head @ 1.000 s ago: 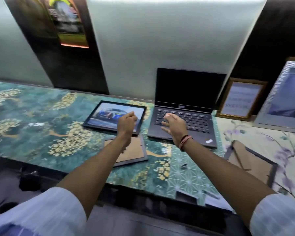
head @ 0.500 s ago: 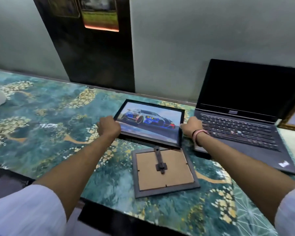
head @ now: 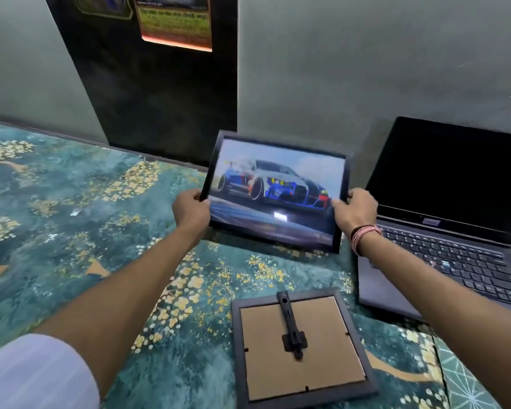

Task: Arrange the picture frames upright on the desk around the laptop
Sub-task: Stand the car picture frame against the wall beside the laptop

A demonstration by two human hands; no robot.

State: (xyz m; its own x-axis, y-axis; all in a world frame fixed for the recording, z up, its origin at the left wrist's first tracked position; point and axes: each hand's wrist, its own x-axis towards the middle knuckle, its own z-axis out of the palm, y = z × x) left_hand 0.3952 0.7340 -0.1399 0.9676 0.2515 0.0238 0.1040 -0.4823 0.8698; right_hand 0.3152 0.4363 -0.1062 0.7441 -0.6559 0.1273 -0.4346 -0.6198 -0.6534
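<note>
Right now both hands are closed on one picture — the left hand (head: 191,212) grips the lower left edge of the car picture frame (head: 276,191), thumb over the front of the black border, and the right hand (head: 355,209) grips the lower right edge the same way, a band of pink threads (head: 363,235) wound around that wrist. The frame is held tilted back, picture side facing the camera, showing a blue and white race car. Whether its bottom edge touches the desk (head: 71,231) or sits just above it I cannot tell; a dark shadow lies under that edge.

Just to the right of the frame stands the open laptop (head: 443,231), its screen black, its keyboard partly crossed by the right forearm. The frame's right corner and the right hand come very near the laptop's left side.

Nearer the camera, between the two forearms, a second frame (head: 303,346) lies face down and flat on the desk — brown backing board up, with a black stand leg folded along its middle. It is apart from the held frame and just beside the laptop's front left corner.

The desk carries a teal covering patterned with gold blossoms. Behind it rises a grey wall (head: 366,69) with a dark panel (head: 160,98), on which a poster (head: 176,23) with an orange lower edge hangs, cut off by the top of the view. A white sleeve (head: 36,376) shows at the lower left.
</note>
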